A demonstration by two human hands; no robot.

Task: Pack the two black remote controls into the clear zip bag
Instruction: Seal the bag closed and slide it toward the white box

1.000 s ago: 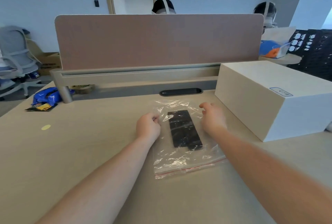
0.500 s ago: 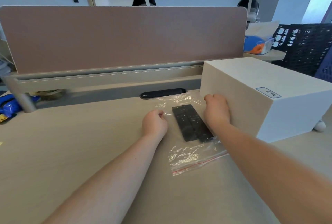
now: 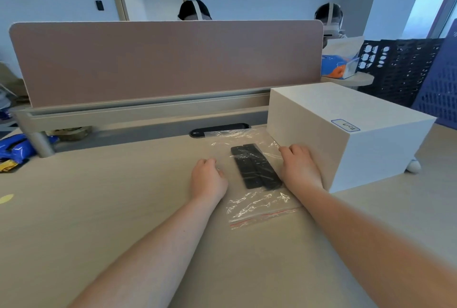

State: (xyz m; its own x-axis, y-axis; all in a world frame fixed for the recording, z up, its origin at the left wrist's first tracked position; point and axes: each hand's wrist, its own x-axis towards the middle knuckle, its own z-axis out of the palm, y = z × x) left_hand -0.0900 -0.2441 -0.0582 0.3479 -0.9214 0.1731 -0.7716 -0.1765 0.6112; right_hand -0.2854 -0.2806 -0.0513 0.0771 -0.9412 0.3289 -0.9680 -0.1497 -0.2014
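Observation:
Two black remote controls (image 3: 256, 166) lie side by side inside the clear zip bag (image 3: 259, 205), which rests flat on the beige desk (image 3: 99, 208). The bag's red zip strip points toward me. My left hand (image 3: 207, 179) sits at the bag's left edge with its fingers curled onto the plastic. My right hand (image 3: 299, 168) holds the bag's right edge, squeezed between the remotes and the white box.
A large white box (image 3: 346, 119) stands on the desk right beside my right hand. A brown divider panel (image 3: 168, 60) runs across the back, with a black cable slot (image 3: 218, 129) below it. Blue packets (image 3: 17, 149) lie at far left. Two people sit behind the divider.
Both hands have slid the bag with the remotes to the right, from the desk's middle up against the white box. The view has also shifted.

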